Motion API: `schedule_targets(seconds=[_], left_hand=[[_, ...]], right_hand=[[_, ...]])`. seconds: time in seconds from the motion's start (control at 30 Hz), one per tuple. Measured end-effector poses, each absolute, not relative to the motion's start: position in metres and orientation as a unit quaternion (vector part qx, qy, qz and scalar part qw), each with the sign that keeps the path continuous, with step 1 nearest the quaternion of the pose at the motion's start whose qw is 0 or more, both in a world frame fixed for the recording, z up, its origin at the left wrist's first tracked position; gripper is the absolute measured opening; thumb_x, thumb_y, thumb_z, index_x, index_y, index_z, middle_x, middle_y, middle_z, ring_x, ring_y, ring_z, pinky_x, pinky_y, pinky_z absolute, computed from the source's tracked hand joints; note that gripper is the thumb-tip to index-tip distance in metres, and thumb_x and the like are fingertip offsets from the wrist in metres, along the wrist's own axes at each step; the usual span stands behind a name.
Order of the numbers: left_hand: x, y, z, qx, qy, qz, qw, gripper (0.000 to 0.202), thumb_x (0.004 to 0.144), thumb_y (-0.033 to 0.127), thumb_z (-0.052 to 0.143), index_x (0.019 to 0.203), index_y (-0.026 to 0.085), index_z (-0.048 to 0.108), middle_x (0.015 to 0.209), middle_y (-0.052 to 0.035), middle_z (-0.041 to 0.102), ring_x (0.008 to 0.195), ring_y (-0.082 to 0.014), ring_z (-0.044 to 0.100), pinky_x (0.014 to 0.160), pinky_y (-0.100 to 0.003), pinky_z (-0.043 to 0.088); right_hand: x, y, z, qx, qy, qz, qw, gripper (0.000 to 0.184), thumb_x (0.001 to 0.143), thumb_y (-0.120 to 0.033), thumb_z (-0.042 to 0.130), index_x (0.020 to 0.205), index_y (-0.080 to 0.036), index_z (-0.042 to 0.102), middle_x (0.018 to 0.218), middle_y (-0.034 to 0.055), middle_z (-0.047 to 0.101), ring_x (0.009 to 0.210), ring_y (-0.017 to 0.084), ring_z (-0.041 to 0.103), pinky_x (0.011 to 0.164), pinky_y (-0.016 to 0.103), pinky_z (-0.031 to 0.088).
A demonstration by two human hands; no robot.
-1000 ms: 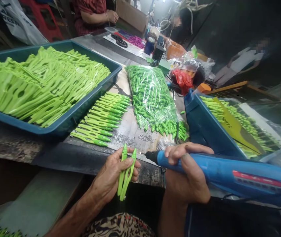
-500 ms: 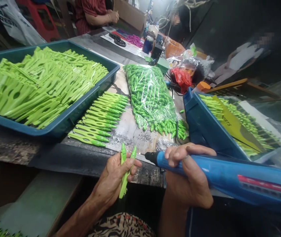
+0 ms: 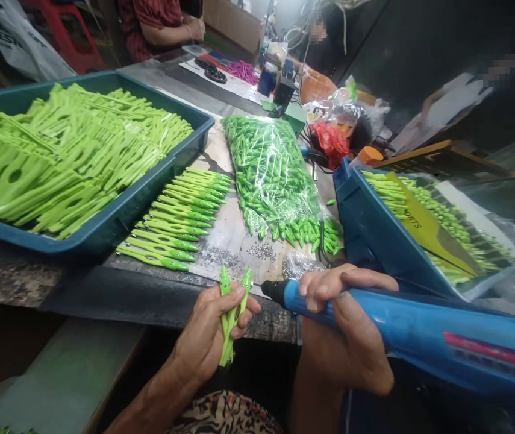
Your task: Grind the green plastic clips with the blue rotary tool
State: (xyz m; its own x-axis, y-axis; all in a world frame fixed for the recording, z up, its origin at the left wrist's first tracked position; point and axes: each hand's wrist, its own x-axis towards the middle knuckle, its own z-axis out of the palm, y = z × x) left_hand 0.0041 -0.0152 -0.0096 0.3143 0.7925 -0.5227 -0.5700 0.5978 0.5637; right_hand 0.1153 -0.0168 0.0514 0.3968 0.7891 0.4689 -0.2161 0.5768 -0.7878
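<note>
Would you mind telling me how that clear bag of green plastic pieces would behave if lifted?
The clear plastic bag would probably sag and shift, since it is packed with many loose green pieces rather than anything rigid. Its glossy film looks slippery, so a grip may slide. It likely feels fairly light for its bulk, if those pieces are plastic.

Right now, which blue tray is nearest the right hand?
The blue tray at right, beyond the right hand; the other tray sits far left.

Lime-green plastic pieces [image 3: 58, 163] in a teal tray [image 3: 103, 234]; blue tool [image 3: 420, 328] with a red stripe.
</note>
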Motion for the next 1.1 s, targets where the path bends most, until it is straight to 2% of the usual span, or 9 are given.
schedule_targets(seconds=[0.4,1.1], left_hand=[[0.009,-0.014,-0.011,0.101,0.350,0.439,0.821,0.015,0.072,0.018,0.063,0.063,0.009,0.056,0.063,-0.0062,0.058,0.047,-0.0051,0.041,0.040,-0.016,0.028],[-0.008,-0.023,-0.006,0.081,0.353,0.439,0.822,0.009,0.078,0.018,0.056,0.077,0.009,0.058,0.065,-0.0039,0.055,0.048,-0.0054,0.041,0.041,-0.017,0.028]], right_hand=[[0.116,-0.019,0.049,-0.320,-0.431,0.343,0.771,0.019,0.071,-0.012,0.052,0.088,-0.019,0.052,0.067,-0.0024,0.054,0.053,0.011,0.047,0.059,0.032,0.038],[0.126,-0.021,0.045,-0.309,-0.455,0.343,0.762,0.020,0.073,-0.011,0.049,0.092,-0.018,0.052,0.069,-0.0011,0.055,0.056,0.010,0.048,0.059,0.029,0.039]])
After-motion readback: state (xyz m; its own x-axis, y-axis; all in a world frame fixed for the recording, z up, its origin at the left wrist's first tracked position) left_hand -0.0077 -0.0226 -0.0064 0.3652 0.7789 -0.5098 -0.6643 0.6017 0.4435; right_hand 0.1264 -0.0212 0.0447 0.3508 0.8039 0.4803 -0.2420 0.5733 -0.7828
